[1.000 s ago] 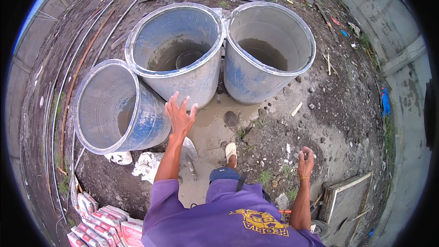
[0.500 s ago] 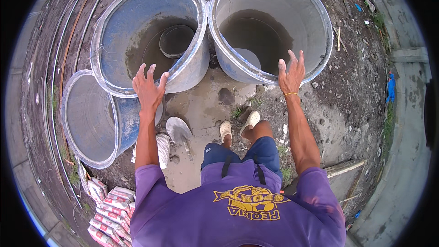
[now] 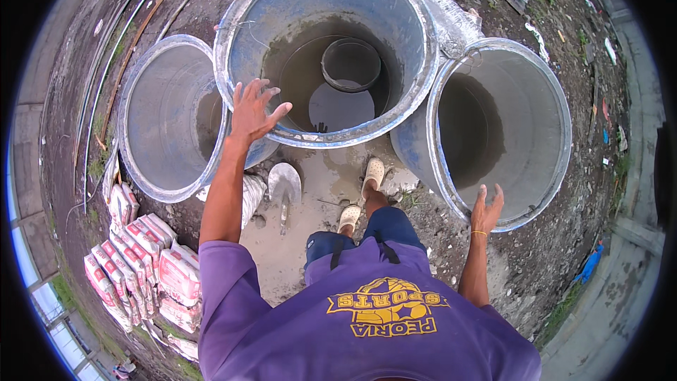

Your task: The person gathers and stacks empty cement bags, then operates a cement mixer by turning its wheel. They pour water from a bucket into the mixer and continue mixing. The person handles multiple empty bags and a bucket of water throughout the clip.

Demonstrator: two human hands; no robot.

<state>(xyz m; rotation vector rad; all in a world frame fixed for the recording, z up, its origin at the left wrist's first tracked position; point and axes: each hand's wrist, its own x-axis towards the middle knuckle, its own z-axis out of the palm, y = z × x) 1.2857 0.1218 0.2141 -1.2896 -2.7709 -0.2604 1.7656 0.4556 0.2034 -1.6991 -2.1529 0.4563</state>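
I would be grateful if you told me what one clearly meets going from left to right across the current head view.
Stacked white-and-red bags → left hand → dark round container inside the middle drum → right hand → blue scrap.

The middle drum (image 3: 321, 3) looks like matt, scuffed plastic, the shovel (image 3: 285, 183) on its near side dull, smeared metal.

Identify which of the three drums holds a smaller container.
The middle drum: a dark round container sits inside; none shows in the left drum or right drum.
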